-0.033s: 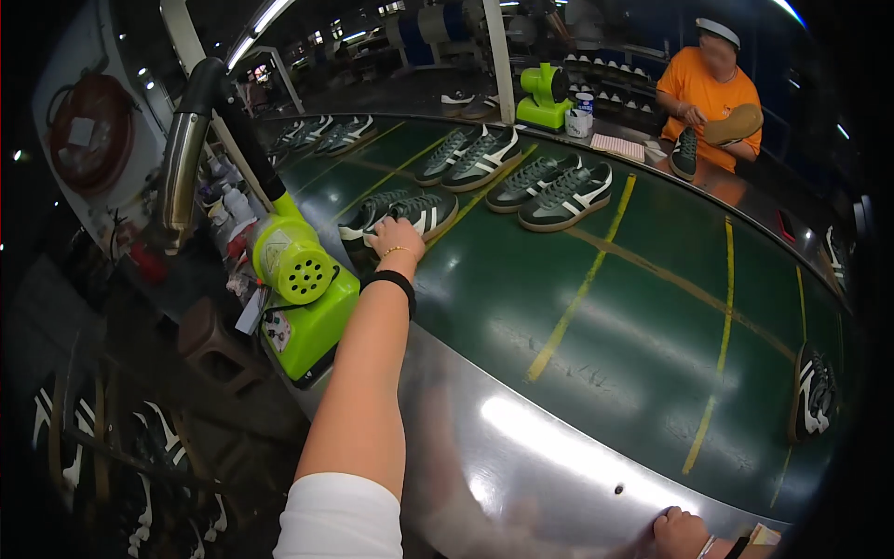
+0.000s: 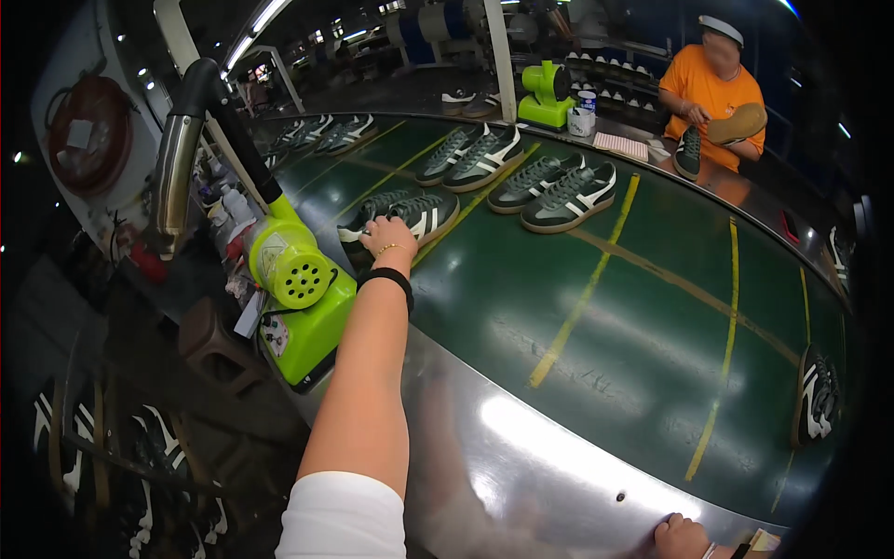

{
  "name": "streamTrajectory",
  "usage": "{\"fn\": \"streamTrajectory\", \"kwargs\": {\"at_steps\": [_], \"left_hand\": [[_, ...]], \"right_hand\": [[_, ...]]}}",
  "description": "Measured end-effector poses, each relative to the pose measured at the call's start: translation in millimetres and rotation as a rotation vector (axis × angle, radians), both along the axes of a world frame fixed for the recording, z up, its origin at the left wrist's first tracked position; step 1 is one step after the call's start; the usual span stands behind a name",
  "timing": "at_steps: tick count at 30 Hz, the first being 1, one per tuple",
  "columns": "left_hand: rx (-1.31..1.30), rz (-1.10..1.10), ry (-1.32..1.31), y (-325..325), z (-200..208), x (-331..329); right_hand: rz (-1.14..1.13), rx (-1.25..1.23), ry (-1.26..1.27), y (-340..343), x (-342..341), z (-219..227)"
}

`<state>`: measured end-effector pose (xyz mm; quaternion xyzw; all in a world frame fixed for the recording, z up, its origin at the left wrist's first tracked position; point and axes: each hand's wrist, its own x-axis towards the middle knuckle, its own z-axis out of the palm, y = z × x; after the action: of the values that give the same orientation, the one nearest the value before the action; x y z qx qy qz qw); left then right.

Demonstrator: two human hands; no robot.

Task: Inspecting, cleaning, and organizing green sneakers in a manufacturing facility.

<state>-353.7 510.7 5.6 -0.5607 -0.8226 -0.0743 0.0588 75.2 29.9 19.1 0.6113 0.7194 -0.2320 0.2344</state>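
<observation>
My left hand [image 2: 388,239] reaches out over the green conveyor belt [image 2: 484,307], its fingers bent down onto the near end of a dark green sneaker [image 2: 428,212] with white stripes. Its mate [image 2: 352,233] lies partly behind the hand, and the fingertips are hidden against the shoes. At the lower right, my right hand [image 2: 681,538] rests with curled fingers on the metal edge [image 2: 559,466] of the conveyor; its palm cannot be seen.
A lime-green blower [image 2: 303,307] with a metal nozzle [image 2: 177,177] stands left of my arm. More sneaker pairs [image 2: 480,160] [image 2: 563,197] sit farther along the belt, one shoe [image 2: 814,396] at far right. Across it, a person in orange [image 2: 715,88] holds a shoe [image 2: 738,124].
My left hand sits very slightly farther left at the shoes. The whole view has shifted a little; my right hand has hardly moved.
</observation>
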Motion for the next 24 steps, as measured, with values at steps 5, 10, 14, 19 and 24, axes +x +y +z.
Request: {"fn": "streamTrajectory", "kwargs": {"at_steps": [5, 10, 14, 19, 24], "left_hand": [[-0.413, 0.222, 0.265, 33.9, 3.8, -72.3], [-0.668, 0.238, 0.264, 48.3, -6.8, -86.0], [-0.658, 0.134, 0.127, 53.5, -13.8, -104.1], [-0.517, -0.161, -0.273, 41.3, 11.9, -70.9], [-0.521, -0.255, -0.649, -12.3, 31.0, 14.6]], "right_hand": [[0.005, -0.012, 0.051, 16.1, -4.5, -16.7], [-0.018, -0.009, 0.071, 21.5, -11.2, -13.5], [-0.004, -0.004, 0.035, 20.5, -17.8, -14.2], [-0.080, -0.100, -0.024, 19.9, -31.8, -3.1], [0.102, 0.242, 0.130, 2.8, -6.1, -53.5]]}}
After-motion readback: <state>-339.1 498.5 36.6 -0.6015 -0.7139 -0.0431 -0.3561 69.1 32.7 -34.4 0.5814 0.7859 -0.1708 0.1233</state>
